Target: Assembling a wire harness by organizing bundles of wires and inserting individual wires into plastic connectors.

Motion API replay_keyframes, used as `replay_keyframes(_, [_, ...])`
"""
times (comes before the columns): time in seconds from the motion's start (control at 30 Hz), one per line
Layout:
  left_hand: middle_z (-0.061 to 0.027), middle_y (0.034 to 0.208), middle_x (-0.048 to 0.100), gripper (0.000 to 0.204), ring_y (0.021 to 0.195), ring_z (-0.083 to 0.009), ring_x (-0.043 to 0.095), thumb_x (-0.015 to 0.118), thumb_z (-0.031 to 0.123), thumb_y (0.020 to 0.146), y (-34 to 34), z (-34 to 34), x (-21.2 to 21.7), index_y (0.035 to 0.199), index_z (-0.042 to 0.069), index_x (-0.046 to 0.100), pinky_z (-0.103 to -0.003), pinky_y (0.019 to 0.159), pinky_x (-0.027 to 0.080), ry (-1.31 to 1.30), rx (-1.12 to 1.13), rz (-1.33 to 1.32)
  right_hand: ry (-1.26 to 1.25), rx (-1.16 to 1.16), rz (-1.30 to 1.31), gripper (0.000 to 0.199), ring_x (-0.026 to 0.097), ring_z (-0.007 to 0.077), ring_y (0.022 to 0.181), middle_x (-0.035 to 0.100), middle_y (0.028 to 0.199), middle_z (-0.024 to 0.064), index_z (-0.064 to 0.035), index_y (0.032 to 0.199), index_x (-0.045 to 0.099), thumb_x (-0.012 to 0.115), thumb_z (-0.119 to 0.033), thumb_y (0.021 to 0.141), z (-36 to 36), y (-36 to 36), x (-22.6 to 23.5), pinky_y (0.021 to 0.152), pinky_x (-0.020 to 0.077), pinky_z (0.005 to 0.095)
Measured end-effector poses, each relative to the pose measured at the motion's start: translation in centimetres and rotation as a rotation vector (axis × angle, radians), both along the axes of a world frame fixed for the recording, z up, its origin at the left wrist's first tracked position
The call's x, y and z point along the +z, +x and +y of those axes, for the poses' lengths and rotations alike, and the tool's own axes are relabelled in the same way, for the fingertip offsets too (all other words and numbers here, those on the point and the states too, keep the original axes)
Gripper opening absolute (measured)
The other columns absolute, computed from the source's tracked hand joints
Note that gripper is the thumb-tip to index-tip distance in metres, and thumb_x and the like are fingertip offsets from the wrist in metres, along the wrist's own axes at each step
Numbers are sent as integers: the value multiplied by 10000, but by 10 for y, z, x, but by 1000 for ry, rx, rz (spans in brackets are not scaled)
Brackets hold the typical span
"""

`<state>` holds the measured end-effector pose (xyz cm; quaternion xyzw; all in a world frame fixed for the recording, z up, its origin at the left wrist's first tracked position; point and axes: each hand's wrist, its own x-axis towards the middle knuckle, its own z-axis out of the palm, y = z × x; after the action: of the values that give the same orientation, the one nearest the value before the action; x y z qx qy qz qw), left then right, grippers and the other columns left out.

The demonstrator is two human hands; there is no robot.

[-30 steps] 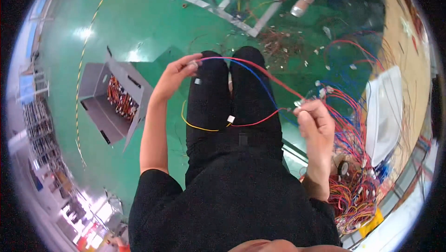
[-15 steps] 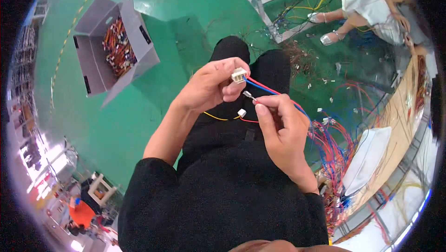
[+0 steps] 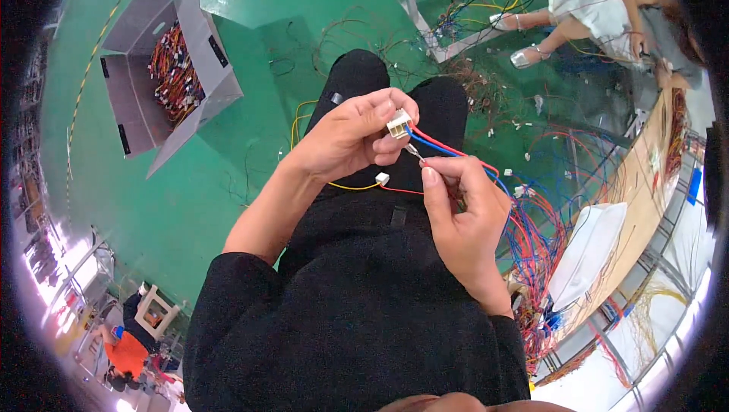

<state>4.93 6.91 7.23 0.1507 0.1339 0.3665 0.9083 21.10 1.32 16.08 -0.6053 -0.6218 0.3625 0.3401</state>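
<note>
My left hand point(image 3: 357, 127) is closed round a white plastic connector housing point(image 3: 399, 124), its open slots facing me. Red and blue wires point(image 3: 448, 149) run out of the housing to the right. Between thumb and fingertips, my right hand point(image 3: 469, 218) pinches a wire with a bare metal crimp terminal point(image 3: 412, 151) at its end. The terminal's tip lies right at the housing's lower edge; whether it has entered a slot I cannot tell. A second, small white connector point(image 3: 382, 179) with a yellow and a red wire rests on my lap below the hands.
A grey box point(image 3: 140, 108) full of wire harnesses stands on the green floor at left. To my right, bundled red and blue wires point(image 3: 531, 237) hang beside a board point(image 3: 645, 192). A seated person point(image 3: 596, 28) is at far right, near a metal frame point(image 3: 414, 6).
My right hand has brought the terminal up against the housing, closing the small gap between them. The whole view has shifted slightly, and the left hand still holds the housing.
</note>
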Motion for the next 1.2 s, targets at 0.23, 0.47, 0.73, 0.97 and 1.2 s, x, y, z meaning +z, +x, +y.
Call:
replay_keyframes(0.23, [-64, 935, 604, 177, 807, -133, 592, 560, 148, 918, 4, 4, 7, 1039, 28, 511, -242, 660, 472, 201, 118, 400, -13, 129, 52, 31, 514, 63, 546, 592, 671, 18, -2, 844, 619, 635, 1, 818, -1, 11, 14, 493, 380, 204])
replay_keyframes(0.47, [-118, 1050, 620, 156, 975, -147, 591, 614, -12, 844, 1, -1, 12, 997, 8, 592, -272, 843, 477, 561, 276, 609, 133, -98, 10, 49, 535, 95, 590, 613, 770, 53, 4, 889, 611, 615, -2, 840, 18, 30, 1, 524, 416, 214])
replay_keyframes(0.73, [-142, 1088, 617, 310, 959, -165, 600, 720, 90, 770, 0, 0, 10, 1017, 36, 542, -299, 861, 471, 289, 287, 463, -50, -107, 88, 53, 496, 32, 619, 605, 758, 14, 2, 902, 620, 616, -8, 850, 14, 22, 2, 530, 395, 189])
replay_keyframes(0.97, [-104, 1041, 599, 414, 902, -153, 609, 774, 130, 718, -2, -4, -8, 1057, 35, 555, -268, 801, 492, 134, 215, 215, 286, 19, -225, 126, 516, 158, 581, 558, 667, 44, -22, 796, 616, 677, 62, 726, 22, 17, 18, 621, 453, 260])
replay_keyframes(1.2, [-104, 1034, 603, 438, 865, -145, 617, 772, 157, 731, 0, -11, -10, 1087, 25, 555, -241, 760, 510, -58, 155, 97, 337, 107, -208, 129, 536, 187, 602, 540, 623, 34, -38, 775, 605, 684, 39, 708, 23, 13, 3, 822, 452, 388])
